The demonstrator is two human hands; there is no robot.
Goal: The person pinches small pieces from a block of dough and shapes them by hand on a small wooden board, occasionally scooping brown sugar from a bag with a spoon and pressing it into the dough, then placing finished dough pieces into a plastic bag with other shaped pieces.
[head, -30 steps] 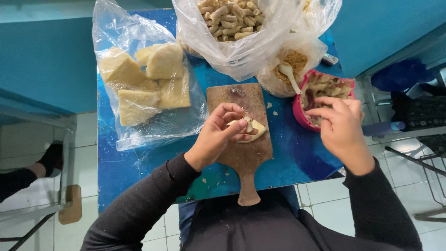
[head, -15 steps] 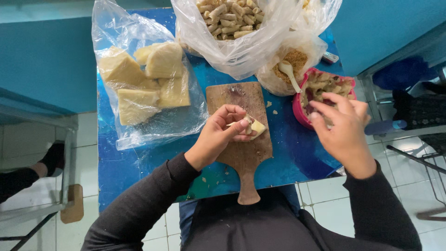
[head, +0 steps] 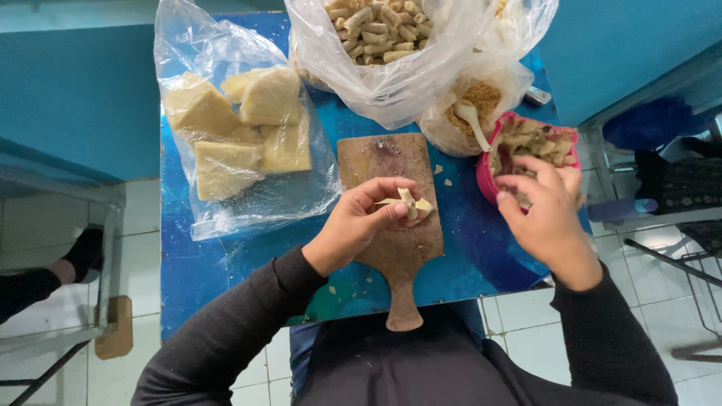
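A small, pale folded dough piece point(head: 407, 203) is pinched between the thumb and fingertips of the left hand point(head: 359, 224), which is closed around it just above the wooden cutting board point(head: 391, 225). The dough piece is held over the middle of the board, its tip standing up between the fingers. The board lies lengthwise on the blue tabletop point(head: 188, 263), its handle pointing toward the person and reaching the near edge.

The right hand point(head: 545, 214) is set at the near rim of a pink bowl point(head: 487, 174), fingers curled down into the brownish filling point(head: 530, 139) heaped inside; whether anything is actually gripped there cannot be told, since the fingertips are hidden by the hand itself. The bowl stands to the right of the board, near but apart from it.

Just beyond the bowl, a clear plastic bag of crumbs point(head: 477, 101) is seen, with a white spoon point(head: 470, 120) leaning out of it. Behind the board, a large clear bag of finished rolls point(head: 376, 30) is resting, touching the crumb bag. To the left of the board, another clear bag is spread flat, with stacks of pale yellow wrapper sheets point(head: 241, 128) inside. A few crumbs are scattered on the tabletop between board and bowl. Both forearms are covered by dark sleeves point(head: 226, 338).
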